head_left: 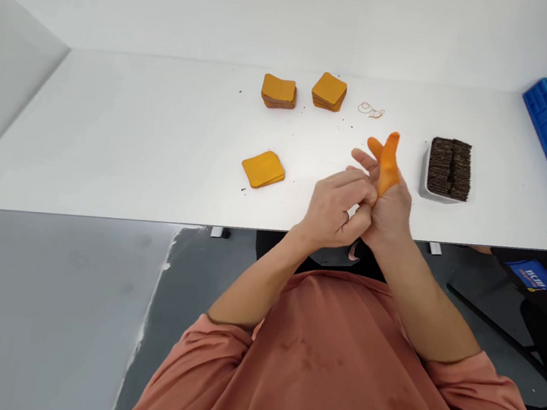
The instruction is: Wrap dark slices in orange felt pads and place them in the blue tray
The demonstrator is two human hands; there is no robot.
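Left hand (336,205) curled against right hand (392,210) near bench (160,150) front edge.
Right spread, two orange finger cots (389,165) on; left's pinch: can't tell. Wide bench left of yellow stack (263,169).

Shirt (332,374): salmon-rust cloth, loosely creased, darker blotches on front
Left sleeve (203,354): matching cloth, bunched near the elbow
Right sleeve (480,397): matching, likewise bunched
Finger cots (390,163): two visible, smooth, bright orange, on right hand (392,210)

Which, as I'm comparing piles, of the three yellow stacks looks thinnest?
The front stack: it shows a thin edge, while the rear left stack and rear right stack look thicker.
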